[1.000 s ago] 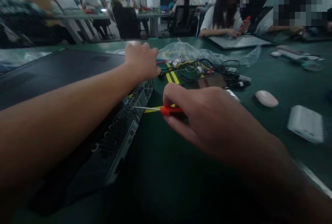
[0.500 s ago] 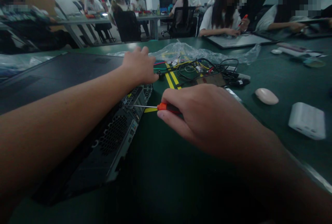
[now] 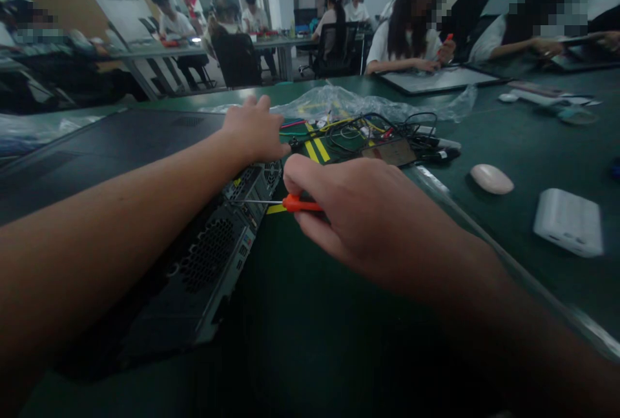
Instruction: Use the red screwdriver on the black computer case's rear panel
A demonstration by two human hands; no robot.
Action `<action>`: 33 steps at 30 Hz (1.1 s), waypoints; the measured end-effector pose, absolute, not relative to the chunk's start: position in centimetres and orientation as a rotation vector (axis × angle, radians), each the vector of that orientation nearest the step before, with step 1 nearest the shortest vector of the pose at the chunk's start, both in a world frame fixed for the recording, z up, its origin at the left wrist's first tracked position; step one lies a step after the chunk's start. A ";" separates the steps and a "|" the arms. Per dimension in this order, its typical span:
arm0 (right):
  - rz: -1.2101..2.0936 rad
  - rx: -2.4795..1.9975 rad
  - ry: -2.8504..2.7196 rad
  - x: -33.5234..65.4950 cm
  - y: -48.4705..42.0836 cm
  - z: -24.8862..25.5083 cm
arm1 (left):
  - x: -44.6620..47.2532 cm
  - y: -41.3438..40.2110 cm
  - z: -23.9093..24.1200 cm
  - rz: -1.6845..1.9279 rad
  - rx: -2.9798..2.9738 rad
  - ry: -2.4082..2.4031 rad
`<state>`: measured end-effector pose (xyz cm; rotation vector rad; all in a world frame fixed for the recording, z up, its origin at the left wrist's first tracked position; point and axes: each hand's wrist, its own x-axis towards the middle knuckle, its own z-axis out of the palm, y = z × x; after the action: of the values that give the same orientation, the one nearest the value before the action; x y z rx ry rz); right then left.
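Observation:
A black computer case [image 3: 145, 166] lies flat on the green table [image 3: 300, 327], its perforated rear panel [image 3: 217, 256] facing me. My left hand [image 3: 254, 130] rests palm down on the case's far right corner, fingers curled over the edge. My right hand [image 3: 358, 211] is closed round a screwdriver with an orange handle [image 3: 300, 203]. Its thin metal shaft points left and its tip touches the rear panel near the top edge.
A tangle of cables [image 3: 372, 130], a clear plastic bag [image 3: 349, 101] and a small board [image 3: 392, 152] lie beyond my hands. A pale mouse [image 3: 491, 179] and a white box [image 3: 569, 222] sit to the right. Several people work at the table's far side and at desks behind.
My right hand with the screwdriver has shifted a little to the left, toward the rear panel. My left hand stays on the case's corner.

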<state>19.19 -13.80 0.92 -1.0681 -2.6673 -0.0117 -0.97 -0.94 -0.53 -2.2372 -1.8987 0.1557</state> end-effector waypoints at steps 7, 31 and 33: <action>-0.011 -1.059 -2.665 19.3 -13.7 1.0 | -1.4 0.0 -1.3 0.107 -2.223 -1.921; 0.013 -1.093 -2.679 19.5 -13.4 1.0 | -1.0 -1.2 -0.4 0.096 -2.266 -1.914; 0.009 -1.104 -2.675 19.5 -13.3 1.0 | -1.0 -1.2 -0.4 0.109 -2.251 -1.906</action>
<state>19.46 -13.30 0.95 -1.1043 -2.6754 0.0086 -0.97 -1.25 -0.44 -2.2512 -1.9061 0.1089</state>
